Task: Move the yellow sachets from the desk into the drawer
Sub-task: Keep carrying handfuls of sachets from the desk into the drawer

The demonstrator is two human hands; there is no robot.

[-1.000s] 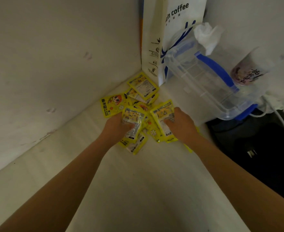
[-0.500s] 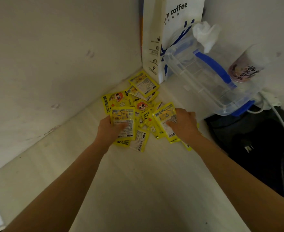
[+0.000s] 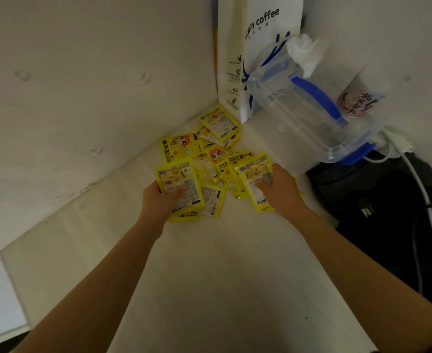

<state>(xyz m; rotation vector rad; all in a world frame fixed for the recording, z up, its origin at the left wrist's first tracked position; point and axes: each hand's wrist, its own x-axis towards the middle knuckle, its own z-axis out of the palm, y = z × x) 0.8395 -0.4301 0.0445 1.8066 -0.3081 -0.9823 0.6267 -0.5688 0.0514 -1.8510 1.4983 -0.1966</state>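
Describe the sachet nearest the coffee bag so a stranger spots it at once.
Start at the tall white coffee bag standing in the wall corner. At its foot lies one yellow sachet, white label panel up. It lies farthest back in the pile, away from both hands.

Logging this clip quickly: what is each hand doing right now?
Left hand: grips a yellow sachet, thumb on top.
Right hand: grips another sachet at the pile's edge.

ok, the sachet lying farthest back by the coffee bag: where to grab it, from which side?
Pinch the far sachet at its near-left edge, coming from the front-left. It lies flat on the desk with the coffee bag close behind its far right corner, and it overlaps another sachet on the near right, so the left edge looks freest.
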